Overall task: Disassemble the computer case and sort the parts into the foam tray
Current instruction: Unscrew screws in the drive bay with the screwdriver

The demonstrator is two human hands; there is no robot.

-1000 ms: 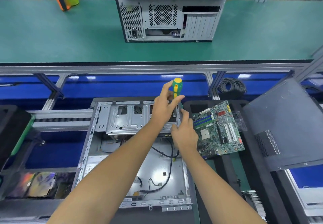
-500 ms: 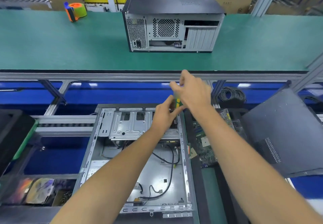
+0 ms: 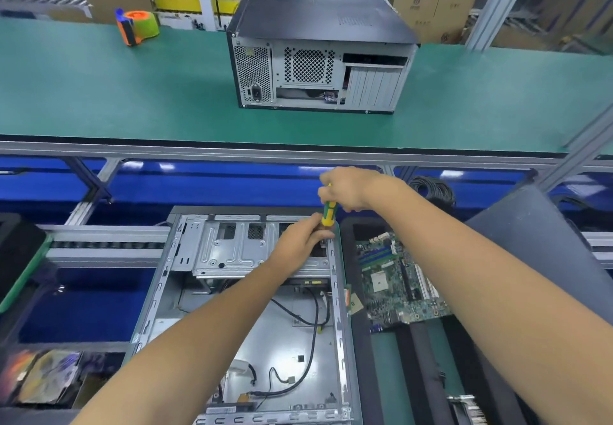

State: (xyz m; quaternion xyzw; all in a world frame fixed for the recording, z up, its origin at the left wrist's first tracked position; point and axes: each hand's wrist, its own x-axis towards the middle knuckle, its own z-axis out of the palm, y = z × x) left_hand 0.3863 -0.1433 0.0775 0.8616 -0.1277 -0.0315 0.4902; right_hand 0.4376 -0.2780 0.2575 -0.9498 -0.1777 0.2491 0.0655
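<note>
An open grey computer case (image 3: 185,278) lies flat in front of me, with loose black cables inside. A green-and-yellow screwdriver (image 3: 329,214) stands upright at the far right corner of its metal drive cage (image 3: 232,252). My right hand (image 3: 348,189) grips the top of the handle. My left hand (image 3: 303,240) pinches the lower end of the screwdriver near the cage. A green motherboard (image 3: 394,278) lies in the black foam tray (image 3: 424,358) to the right of the case. The screwdriver tip is hidden by my left hand.
A closed black computer case (image 3: 318,49) stands on the green bench (image 3: 132,92) beyond. An orange-and-green tape dispenser (image 3: 137,26) sits far left. A dark side panel (image 3: 544,245) leans at the right. Black cable coil (image 3: 431,189) lies behind the tray. Hard drives (image 3: 46,378) rest lower left.
My right hand rose from beside the case rim and closed over the top of the screwdriver handle. My left hand slid down from the handle to its lower end. The view tilted upward.
</note>
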